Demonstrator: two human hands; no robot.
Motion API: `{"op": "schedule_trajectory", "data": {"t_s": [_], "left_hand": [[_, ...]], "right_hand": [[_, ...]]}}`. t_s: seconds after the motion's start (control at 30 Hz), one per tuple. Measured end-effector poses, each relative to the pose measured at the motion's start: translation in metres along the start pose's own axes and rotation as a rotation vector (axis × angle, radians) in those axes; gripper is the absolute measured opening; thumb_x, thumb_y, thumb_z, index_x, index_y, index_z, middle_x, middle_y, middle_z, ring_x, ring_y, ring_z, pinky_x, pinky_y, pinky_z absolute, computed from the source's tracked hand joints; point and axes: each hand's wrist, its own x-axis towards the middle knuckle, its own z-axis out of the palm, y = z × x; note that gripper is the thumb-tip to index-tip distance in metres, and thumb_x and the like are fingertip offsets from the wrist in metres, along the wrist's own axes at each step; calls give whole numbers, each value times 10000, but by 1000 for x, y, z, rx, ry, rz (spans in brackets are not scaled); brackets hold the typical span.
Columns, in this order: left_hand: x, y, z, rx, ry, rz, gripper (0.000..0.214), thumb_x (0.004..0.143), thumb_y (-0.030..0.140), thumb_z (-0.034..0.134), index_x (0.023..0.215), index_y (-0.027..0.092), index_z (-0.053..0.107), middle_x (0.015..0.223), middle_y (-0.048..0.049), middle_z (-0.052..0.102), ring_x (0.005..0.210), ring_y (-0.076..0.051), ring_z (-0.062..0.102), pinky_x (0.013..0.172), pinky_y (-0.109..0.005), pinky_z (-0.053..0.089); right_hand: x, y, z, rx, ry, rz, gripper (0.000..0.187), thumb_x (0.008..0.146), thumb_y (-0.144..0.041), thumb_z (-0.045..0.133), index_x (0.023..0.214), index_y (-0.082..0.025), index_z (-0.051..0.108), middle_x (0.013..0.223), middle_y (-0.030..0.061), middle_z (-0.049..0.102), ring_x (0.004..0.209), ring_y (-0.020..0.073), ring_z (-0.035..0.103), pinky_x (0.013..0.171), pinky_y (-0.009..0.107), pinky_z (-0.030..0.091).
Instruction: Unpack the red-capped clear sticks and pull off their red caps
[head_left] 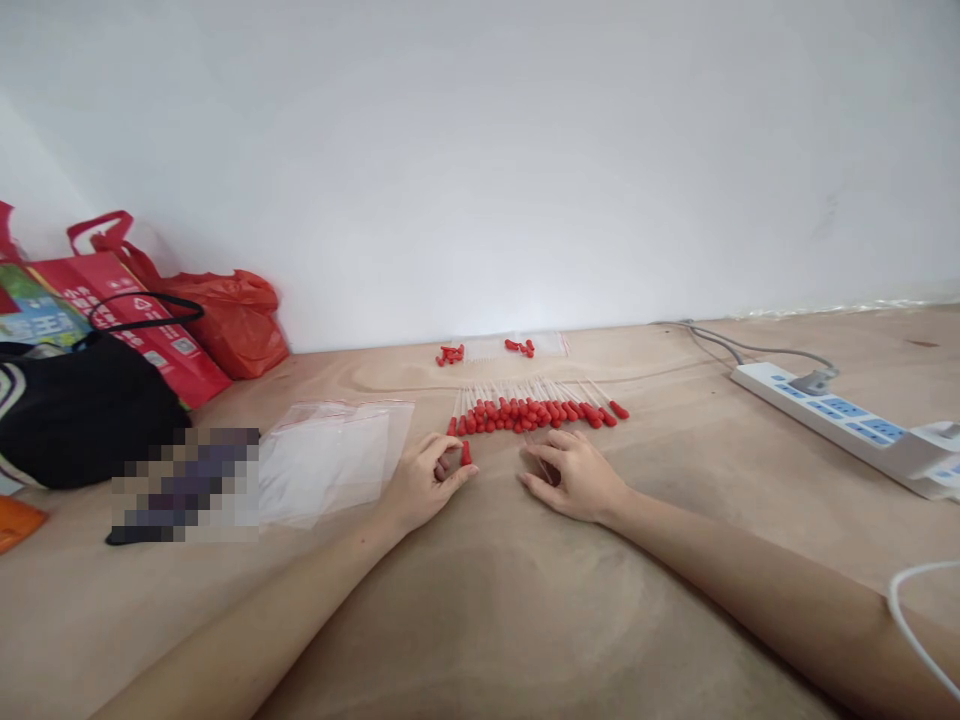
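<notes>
My left hand (429, 480) rests on the wooden table (480, 620) and pinches a small red cap (466, 453) between thumb and forefinger. My right hand (571, 474) lies close beside it, fingers curled on a thin clear stick I can barely see. Just beyond both hands lies a row of several clear sticks with red caps (536, 410). Farther back, two small piles of loose red caps (451, 353) lie by clear sticks (517, 346) near the wall.
Clear plastic bags (330, 455) lie left of my left hand. Red bags (187, 320) and a black bag (82, 410) stand at the far left. A white power strip (847, 420) with cables sits at the right. A white cable (911, 620) curves at the lower right.
</notes>
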Motion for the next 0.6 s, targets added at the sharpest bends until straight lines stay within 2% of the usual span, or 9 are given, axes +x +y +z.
{"op": "schedule_trajectory", "data": {"t_s": [0.13,0.23,0.3,0.47,0.6], "left_hand": [[7,-4,-1,85,91,35,194,769,364,548,864,194,555,813,-22,578,717,-144,540,610,-254,459],[24,-7,-1,152,154,32,183,759,345,558,851,187,564,807,-26,590,777,-172,543,714,-304,446],[39,-8,1,189,148,6,197,743,348,572,849,181,575,820,-34,599,799,-186,545,743,-325,435],[68,-6,12,281,78,-111,278,710,461,574,695,185,596,717,-34,586,737,-206,545,689,-338,422],[73,-8,19,237,94,-112,226,723,395,574,651,182,598,677,-26,577,722,-195,545,674,-323,423]], "right_hand": [[0,1,0,6,-3,-10,331,761,-455,527,930,-180,606,746,34,537,708,149,509,642,282,345],[0,1,-1,38,5,-10,377,758,-494,519,957,-184,600,758,32,558,714,148,520,656,285,343],[0,1,-2,57,42,3,375,769,-499,504,943,-182,605,741,29,578,697,142,524,663,289,328],[-1,4,-3,70,175,82,305,862,-379,399,818,-190,634,679,16,606,662,117,531,681,287,292],[0,7,-4,85,218,124,338,876,-350,374,720,-190,627,660,13,614,647,117,525,679,292,278]]}}
